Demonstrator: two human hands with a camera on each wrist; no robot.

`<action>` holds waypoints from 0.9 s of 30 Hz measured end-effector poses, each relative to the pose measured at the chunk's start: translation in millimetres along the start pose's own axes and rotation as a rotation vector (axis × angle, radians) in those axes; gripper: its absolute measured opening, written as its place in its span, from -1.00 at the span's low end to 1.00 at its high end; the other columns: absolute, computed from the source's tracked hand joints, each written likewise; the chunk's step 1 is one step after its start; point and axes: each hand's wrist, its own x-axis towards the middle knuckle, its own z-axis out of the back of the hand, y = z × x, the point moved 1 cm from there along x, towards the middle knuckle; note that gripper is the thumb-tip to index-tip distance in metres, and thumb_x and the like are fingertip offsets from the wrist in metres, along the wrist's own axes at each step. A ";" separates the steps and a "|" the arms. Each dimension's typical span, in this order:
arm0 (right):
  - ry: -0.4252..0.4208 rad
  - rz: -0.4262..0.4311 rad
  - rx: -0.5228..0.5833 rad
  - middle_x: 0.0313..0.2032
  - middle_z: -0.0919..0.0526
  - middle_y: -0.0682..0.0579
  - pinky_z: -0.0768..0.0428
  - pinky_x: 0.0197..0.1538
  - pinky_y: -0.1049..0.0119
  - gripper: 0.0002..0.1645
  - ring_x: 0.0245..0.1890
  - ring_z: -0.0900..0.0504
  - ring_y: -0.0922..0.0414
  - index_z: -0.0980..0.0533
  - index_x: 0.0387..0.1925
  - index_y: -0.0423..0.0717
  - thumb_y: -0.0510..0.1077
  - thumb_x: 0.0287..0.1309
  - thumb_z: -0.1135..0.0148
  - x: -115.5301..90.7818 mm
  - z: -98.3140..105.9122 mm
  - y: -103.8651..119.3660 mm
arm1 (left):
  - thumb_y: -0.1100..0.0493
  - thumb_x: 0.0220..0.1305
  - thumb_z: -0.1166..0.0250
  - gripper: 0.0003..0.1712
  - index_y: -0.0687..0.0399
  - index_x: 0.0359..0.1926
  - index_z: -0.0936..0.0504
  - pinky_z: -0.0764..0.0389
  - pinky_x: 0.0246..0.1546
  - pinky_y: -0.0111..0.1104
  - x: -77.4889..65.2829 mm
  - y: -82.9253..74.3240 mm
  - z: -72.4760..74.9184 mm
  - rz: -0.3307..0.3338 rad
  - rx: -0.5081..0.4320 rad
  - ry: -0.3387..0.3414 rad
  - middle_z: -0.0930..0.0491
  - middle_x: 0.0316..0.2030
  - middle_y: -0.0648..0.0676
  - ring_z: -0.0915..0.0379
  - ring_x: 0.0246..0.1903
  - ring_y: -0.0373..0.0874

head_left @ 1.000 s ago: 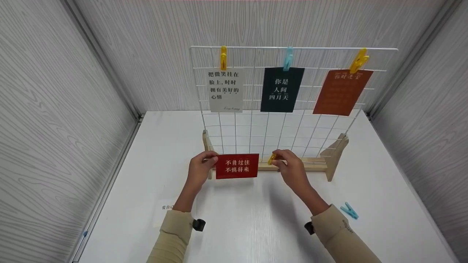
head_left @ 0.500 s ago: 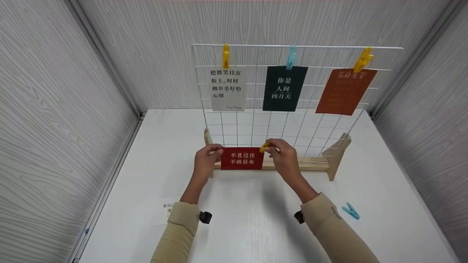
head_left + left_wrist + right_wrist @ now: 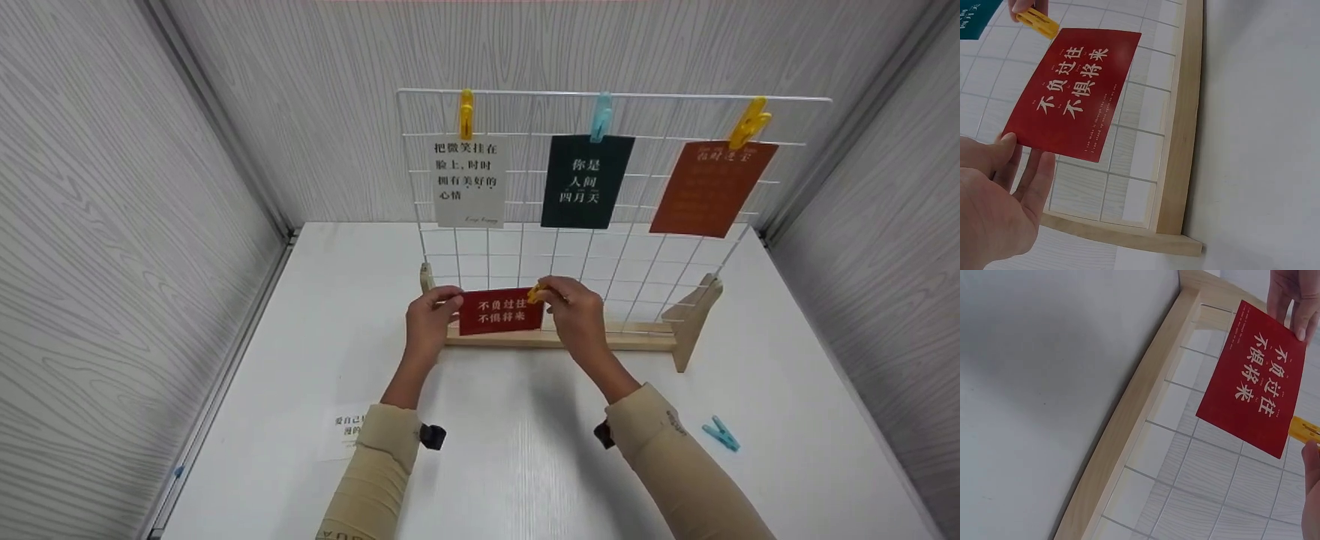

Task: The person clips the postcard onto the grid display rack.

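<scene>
My left hand [image 3: 433,322] pinches a red card [image 3: 495,319] with white Chinese characters by its left end, thumb in front. The card is held sideways before the lower part of a white wire grid [image 3: 517,259]. Between thumb and fingers, my right hand [image 3: 581,322] pinches a yellow clothespin [image 3: 535,292] at the card's upper right corner. In the right wrist view the clothespin's tip [image 3: 1297,430] meets the card's edge; whether it bites the card cannot be told. Part of the right hand lies outside that view.
Higher on the grid hang a white card [image 3: 471,206], a dark green card [image 3: 586,214] and an orange-red card [image 3: 709,195], each under a clothespin. Wooden feet [image 3: 694,330] support the grid. A blue clothespin [image 3: 721,433] and a white card [image 3: 345,442], partly behind the left sleeve, lie on the table.
Both hands have moved up and toward the grid, taking the red card along. The right hand has brought the yellow clothespin leftward, from apart to the card's upper right corner.
</scene>
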 end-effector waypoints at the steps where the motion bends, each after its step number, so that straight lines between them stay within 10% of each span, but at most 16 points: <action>1: -0.010 0.006 0.006 -0.17 -0.76 -0.08 -0.73 -0.30 0.17 -0.82 -0.30 -0.72 0.08 -0.68 -0.13 -0.24 -0.26 0.26 -0.32 1.2 -1.1 1.0 | 0.19 0.41 -0.28 -0.82 0.11 -0.04 -0.69 -0.70 -0.07 -0.34 0.5 -0.7 -0.4 -0.002 0.002 -0.001 -0.65 -0.06 0.12 -0.64 -0.04 -0.06; 27: -0.179 -0.007 -0.029 -0.14 -0.77 -0.04 -0.69 0.00 0.24 -0.80 -0.07 -0.73 0.10 -0.70 -0.12 -0.21 -0.21 0.26 -0.34 17.0 -39.0 9.8 | 0.10 0.40 -0.30 -0.72 0.15 0.02 -0.69 -0.66 -0.02 -0.29 13.0 -0.8 -15.4 -0.105 0.001 -0.142 -0.66 -0.04 0.13 -0.60 -0.12 -0.09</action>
